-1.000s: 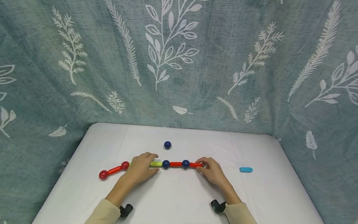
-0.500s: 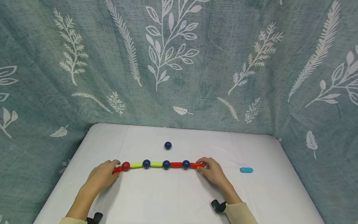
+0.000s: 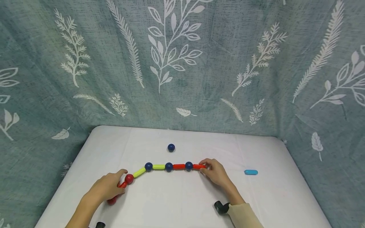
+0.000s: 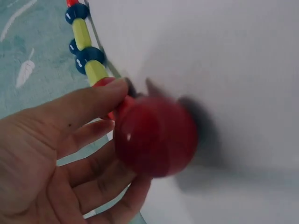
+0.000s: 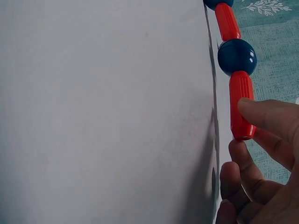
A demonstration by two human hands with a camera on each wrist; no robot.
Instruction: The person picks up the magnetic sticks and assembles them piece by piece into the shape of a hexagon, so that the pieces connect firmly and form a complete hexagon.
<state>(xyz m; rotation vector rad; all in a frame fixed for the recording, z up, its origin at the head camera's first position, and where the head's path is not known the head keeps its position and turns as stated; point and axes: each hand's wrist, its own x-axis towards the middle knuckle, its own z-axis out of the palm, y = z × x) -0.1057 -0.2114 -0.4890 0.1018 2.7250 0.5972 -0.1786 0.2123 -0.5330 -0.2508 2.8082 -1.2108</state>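
So the counter (image 3: 182, 199) is done in plain white, its far edge backed by greyish-teal cloth (image 3: 216, 63) printed with white leaves (image 3: 183, 112). Solid colours everywhere: red rods (image 3: 179, 166), lime rods (image 3: 158, 167), navy balls (image 3: 169, 167), red balls (image 3: 129, 179); a bright blue rod (image 3: 251, 172) is spotted toward the right edge.

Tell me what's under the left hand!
In the head view, a red rod and a red ball poke out from under the left hand. It hides their other parts and anything else beneath.
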